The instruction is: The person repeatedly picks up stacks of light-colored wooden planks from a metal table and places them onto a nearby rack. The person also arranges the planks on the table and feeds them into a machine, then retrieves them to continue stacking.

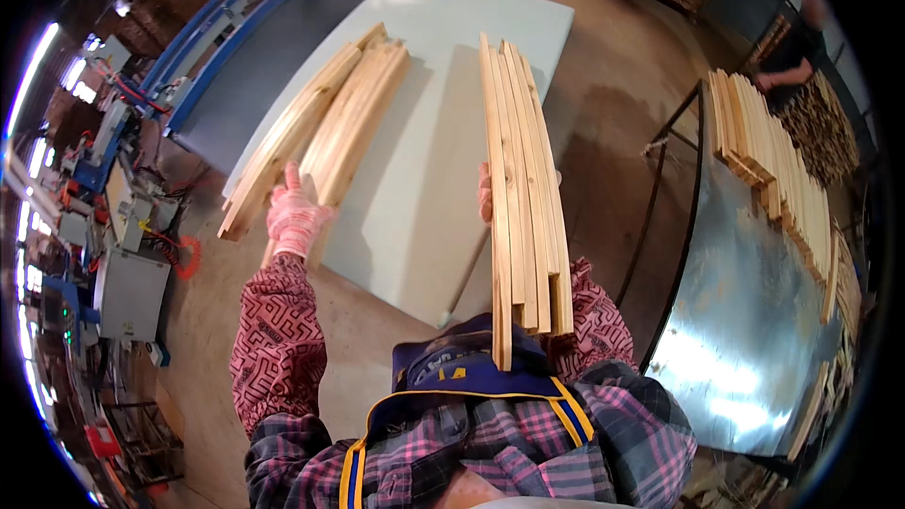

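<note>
My left hand [296, 215], in a pink-and-white knit glove, is at the near end of the left wooden strips [353, 127]. Its fingers are stretched forward against the wood, in the gap beside another group of strips [297, 123] angled to the left. On my right, a bundle of long pale wooden strips [524, 179] is in the grip of my right hand [485, 192]. Only fingertips show at the bundle's left side; the strips hide the rest. The bundle's near ends are uneven and reach toward my blue apron [471, 368].
A pale tabletop [424, 151] lies under the strips. To the right, a metal-topped table [726, 320] bears a long row of wooden strips [768, 165]; another person [797, 61] stands beyond it. Blue-framed machinery [236, 47] and a grey cabinet [134, 292] are on the left.
</note>
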Tool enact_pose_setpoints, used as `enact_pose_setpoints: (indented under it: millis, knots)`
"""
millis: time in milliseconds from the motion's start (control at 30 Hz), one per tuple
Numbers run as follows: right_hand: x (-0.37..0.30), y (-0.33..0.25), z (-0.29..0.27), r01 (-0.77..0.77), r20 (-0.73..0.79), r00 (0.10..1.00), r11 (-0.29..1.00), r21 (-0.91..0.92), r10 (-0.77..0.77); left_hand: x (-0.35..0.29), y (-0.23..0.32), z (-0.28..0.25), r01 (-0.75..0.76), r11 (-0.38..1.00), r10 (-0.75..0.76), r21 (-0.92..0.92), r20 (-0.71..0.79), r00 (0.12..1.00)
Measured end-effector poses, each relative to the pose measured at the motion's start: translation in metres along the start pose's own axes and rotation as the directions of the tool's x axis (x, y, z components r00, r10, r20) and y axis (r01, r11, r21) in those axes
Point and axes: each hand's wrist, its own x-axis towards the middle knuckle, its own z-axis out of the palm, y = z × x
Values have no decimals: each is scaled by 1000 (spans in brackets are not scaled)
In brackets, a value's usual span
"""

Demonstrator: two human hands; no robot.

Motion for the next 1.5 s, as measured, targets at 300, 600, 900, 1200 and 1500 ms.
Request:
enact_pose_setpoints:
  millis: [300, 600, 900, 1200, 1500]
  knots:
    - [-69, -35, -59, 220, 136, 975, 876, -428, -178, 18, 36, 50, -355, 916, 378, 188, -110, 919]
    - [-160, 3, -28, 319, -186, 785, 644, -695, -590, -70, 86, 28, -796, 579, 811, 177, -30, 584]
    - [-191, 23, -61, 193, -268, 850, 741, -644, -454, -158, 188, 88, -993, -17, 985, 120, -166, -37]
    - [-230, -25, -41, 77, -97, 981, 795, -602, -169, -195, 302, 136, -858, -514, 856, -16, -80, -511]
    - [-223, -43, -11, -291, -306, 936, 869, -400, 173, -214, 316, 89, -941, -258, 934, -218, 194, -301]
